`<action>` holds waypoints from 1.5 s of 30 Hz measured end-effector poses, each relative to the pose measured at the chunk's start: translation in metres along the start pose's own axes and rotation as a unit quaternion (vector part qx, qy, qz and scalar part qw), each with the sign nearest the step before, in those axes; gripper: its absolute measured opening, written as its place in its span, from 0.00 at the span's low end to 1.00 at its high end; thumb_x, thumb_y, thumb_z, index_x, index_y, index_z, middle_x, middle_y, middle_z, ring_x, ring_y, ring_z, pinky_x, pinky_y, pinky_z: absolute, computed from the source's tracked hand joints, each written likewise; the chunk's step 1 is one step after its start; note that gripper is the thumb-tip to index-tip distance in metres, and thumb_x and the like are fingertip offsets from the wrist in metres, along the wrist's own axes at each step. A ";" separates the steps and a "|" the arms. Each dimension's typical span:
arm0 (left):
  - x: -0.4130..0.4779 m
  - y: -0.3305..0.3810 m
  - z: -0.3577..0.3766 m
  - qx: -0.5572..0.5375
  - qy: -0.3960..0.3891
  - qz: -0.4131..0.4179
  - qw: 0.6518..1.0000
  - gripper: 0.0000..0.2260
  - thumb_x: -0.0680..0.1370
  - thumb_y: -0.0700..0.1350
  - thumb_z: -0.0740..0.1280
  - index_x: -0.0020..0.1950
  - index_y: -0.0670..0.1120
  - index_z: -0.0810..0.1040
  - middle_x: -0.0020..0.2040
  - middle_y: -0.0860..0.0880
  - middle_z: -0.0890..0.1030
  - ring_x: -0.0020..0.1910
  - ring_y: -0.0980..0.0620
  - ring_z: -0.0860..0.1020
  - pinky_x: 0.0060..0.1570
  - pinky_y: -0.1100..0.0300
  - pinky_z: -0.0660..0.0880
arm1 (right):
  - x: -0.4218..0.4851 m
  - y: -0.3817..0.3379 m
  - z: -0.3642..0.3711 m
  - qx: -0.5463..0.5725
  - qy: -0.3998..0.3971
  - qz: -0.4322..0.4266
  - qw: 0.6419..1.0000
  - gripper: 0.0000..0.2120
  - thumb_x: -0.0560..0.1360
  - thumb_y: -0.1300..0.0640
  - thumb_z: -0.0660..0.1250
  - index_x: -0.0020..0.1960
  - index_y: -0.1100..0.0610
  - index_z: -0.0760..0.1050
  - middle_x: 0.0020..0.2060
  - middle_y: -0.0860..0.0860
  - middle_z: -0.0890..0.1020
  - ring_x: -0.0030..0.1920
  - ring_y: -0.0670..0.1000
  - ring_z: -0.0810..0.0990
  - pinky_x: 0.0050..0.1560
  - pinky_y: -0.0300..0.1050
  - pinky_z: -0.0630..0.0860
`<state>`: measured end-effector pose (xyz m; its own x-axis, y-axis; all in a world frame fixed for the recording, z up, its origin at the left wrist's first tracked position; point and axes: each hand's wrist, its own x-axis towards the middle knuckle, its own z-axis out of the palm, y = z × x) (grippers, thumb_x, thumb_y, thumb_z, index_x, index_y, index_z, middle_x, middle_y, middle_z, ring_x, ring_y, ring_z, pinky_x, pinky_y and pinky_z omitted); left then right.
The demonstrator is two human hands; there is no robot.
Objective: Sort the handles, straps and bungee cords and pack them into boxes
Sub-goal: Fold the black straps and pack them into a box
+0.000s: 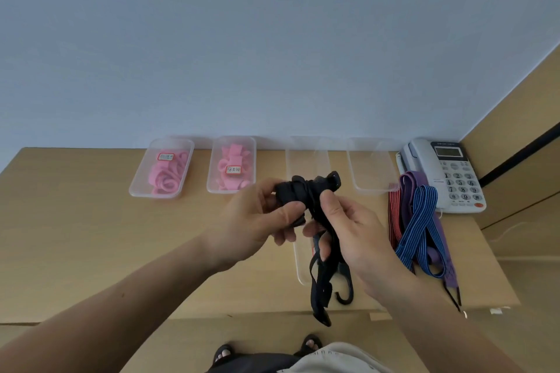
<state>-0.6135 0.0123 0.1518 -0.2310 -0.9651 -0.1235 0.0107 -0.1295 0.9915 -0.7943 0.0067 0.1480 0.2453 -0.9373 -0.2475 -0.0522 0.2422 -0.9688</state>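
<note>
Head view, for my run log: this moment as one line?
left hand: grips black strap | right hand: grips black strap | bungee cords: on desk by phone

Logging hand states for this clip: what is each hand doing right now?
Left hand: closed, gripping the bundled black fabric strap.
Right hand: closed, pinching the same strap, its loose ends hanging below.

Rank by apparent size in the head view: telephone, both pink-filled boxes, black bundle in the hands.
1. Telephone
2. Left pink-filled box and right pink-filled box, about alike
Black bundle: nearer the camera, so unranked.
</note>
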 end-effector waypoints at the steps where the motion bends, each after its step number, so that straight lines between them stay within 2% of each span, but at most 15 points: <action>1: -0.001 0.001 0.000 0.044 0.017 0.020 0.999 0.15 0.74 0.46 0.68 0.59 0.43 0.75 0.39 0.45 0.82 0.34 0.49 0.80 0.34 0.58 0.74 | -0.001 0.000 0.000 -0.014 0.005 0.013 1.000 0.24 0.72 0.34 0.61 0.47 0.55 0.80 0.33 0.55 0.83 0.28 0.55 0.74 0.36 0.55 0.71; 5: -0.004 -0.002 0.000 0.260 0.074 0.123 0.955 0.12 0.75 0.49 0.67 0.57 0.55 0.74 0.38 0.56 0.83 0.36 0.56 0.81 0.37 0.61 0.77 | -0.004 0.000 0.003 -0.034 0.026 0.027 0.999 0.23 0.77 0.39 0.60 0.41 0.58 0.79 0.29 0.53 0.80 0.29 0.56 0.73 0.36 0.53 0.70; 7: -0.004 -0.007 0.001 0.348 0.099 0.188 0.913 0.12 0.76 0.48 0.65 0.60 0.52 0.75 0.37 0.56 0.81 0.35 0.55 0.79 0.36 0.56 0.77 | -0.005 0.000 0.005 -0.011 0.016 0.043 0.999 0.22 0.79 0.40 0.58 0.45 0.56 0.80 0.31 0.53 0.81 0.30 0.53 0.74 0.34 0.50 0.70; 13: 0.002 -0.026 -0.001 0.533 0.122 0.416 0.727 0.17 0.80 0.39 0.65 0.68 0.43 0.68 0.44 0.42 0.81 0.36 0.43 0.77 0.32 0.50 0.76 | -0.003 -0.001 0.001 0.134 0.005 0.070 0.989 0.28 0.69 0.36 0.65 0.49 0.62 0.79 0.32 0.52 0.75 0.25 0.48 0.66 0.26 0.43 0.66; 14: 0.002 -0.028 0.001 0.525 0.120 0.421 0.730 0.18 0.80 0.39 0.65 0.69 0.43 0.68 0.45 0.43 0.81 0.37 0.45 0.78 0.35 0.51 0.77 | -0.003 0.000 -0.001 0.152 0.008 0.067 0.986 0.26 0.69 0.38 0.67 0.47 0.62 0.78 0.31 0.51 0.74 0.25 0.47 0.65 0.25 0.41 0.66; 16: -0.001 -0.027 0.003 0.454 0.085 0.375 0.804 0.23 0.78 0.44 0.67 0.72 0.47 0.67 0.48 0.50 0.78 0.41 0.55 0.77 0.41 0.58 0.77 | -0.001 0.001 -0.002 0.173 0.011 0.053 0.983 0.21 0.71 0.41 0.67 0.44 0.61 0.76 0.30 0.51 0.73 0.25 0.46 0.64 0.25 0.40 0.65; 19: -0.007 -0.017 0.005 0.192 -0.022 0.141 0.971 0.33 0.75 0.57 0.68 0.77 0.55 0.59 0.52 0.57 0.77 0.43 0.55 0.79 0.43 0.61 0.77 | 0.000 0.002 -0.004 0.181 0.010 0.017 0.983 0.17 0.73 0.43 0.66 0.40 0.58 0.77 0.30 0.51 0.73 0.25 0.46 0.64 0.25 0.40 0.65; 20: -0.007 -0.011 0.005 0.085 -0.044 0.045 0.994 0.32 0.74 0.59 0.66 0.76 0.57 0.60 0.53 0.54 0.78 0.42 0.52 0.80 0.41 0.58 0.77 | -0.001 0.002 -0.004 0.181 0.006 0.009 0.983 0.17 0.73 0.43 0.65 0.40 0.57 0.77 0.30 0.51 0.72 0.25 0.47 0.64 0.26 0.40 0.65; 22: -0.006 -0.001 0.002 -0.035 -0.099 -0.067 0.992 0.22 0.75 0.60 0.64 0.67 0.55 0.74 0.56 0.44 0.80 0.40 0.45 0.81 0.37 0.56 0.76 | -0.002 0.000 -0.003 0.171 -0.005 0.001 0.985 0.19 0.73 0.42 0.65 0.39 0.59 0.75 0.28 0.50 0.72 0.26 0.48 0.64 0.27 0.41 0.66; 26: -0.004 0.004 0.004 -0.080 -0.148 -0.058 0.984 0.09 0.78 0.48 0.65 0.54 0.46 0.81 0.47 0.46 0.80 0.38 0.50 0.78 0.37 0.60 0.74 | -0.004 -0.002 -0.006 0.114 -0.010 0.014 0.993 0.28 0.74 0.40 0.61 0.45 0.67 0.75 0.27 0.54 0.72 0.27 0.54 0.65 0.31 0.49 0.63; 31: 0.000 -0.001 0.003 0.133 -0.028 0.035 0.990 0.17 0.74 0.46 0.70 0.63 0.51 0.78 0.42 0.47 0.80 0.41 0.50 0.76 0.43 0.55 0.75 | -0.007 -0.001 -0.003 0.020 0.015 0.029 0.999 0.26 0.81 0.42 0.55 0.40 0.63 0.76 0.25 0.52 0.77 0.32 0.60 0.71 0.40 0.57 0.68; 35: -0.005 -0.008 0.012 0.382 0.031 0.192 0.904 0.19 0.74 0.43 0.69 0.65 0.49 0.77 0.43 0.53 0.74 0.41 0.62 0.72 0.41 0.72 0.69 | -0.008 -0.002 -0.002 -0.019 0.006 0.020 1.000 0.35 0.75 0.31 0.54 0.40 0.64 0.76 0.27 0.58 0.77 0.30 0.58 0.73 0.37 0.59 0.72; 39: -0.005 -0.015 0.017 0.414 0.073 0.232 0.877 0.26 0.73 0.41 0.72 0.71 0.48 0.72 0.45 0.51 0.72 0.36 0.57 0.72 0.40 0.63 0.75 | -0.006 -0.006 -0.002 -0.031 0.010 -0.012 0.999 0.25 0.76 0.39 0.62 0.40 0.62 0.74 0.25 0.51 0.75 0.29 0.59 0.72 0.37 0.67 0.73; 42: -0.003 -0.009 0.010 0.289 0.038 0.110 0.950 0.40 0.71 0.51 0.74 0.78 0.51 0.57 0.44 0.53 0.75 0.36 0.60 0.76 0.41 0.68 0.73 | -0.006 -0.003 -0.004 0.023 -0.008 -0.019 1.000 0.28 0.75 0.41 0.63 0.50 0.69 0.74 0.24 0.51 0.71 0.29 0.56 0.68 0.39 0.60 0.70; 45: -0.001 0.002 -0.001 0.072 -0.080 -0.066 0.992 0.22 0.76 0.54 0.67 0.67 0.46 0.73 0.45 0.43 0.81 0.36 0.51 0.80 0.37 0.58 0.75 | -0.006 0.002 -0.006 0.054 -0.037 -0.023 0.998 0.29 0.73 0.42 0.62 0.54 0.69 0.73 0.27 0.51 0.73 0.29 0.51 0.69 0.36 0.50 0.68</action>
<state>-0.6126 0.0126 0.1536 -0.3730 -0.8918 -0.2561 -0.1672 -0.2069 0.9640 -0.8022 0.0113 0.1478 0.3152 -0.9281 -0.1984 0.0644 0.2295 -0.9712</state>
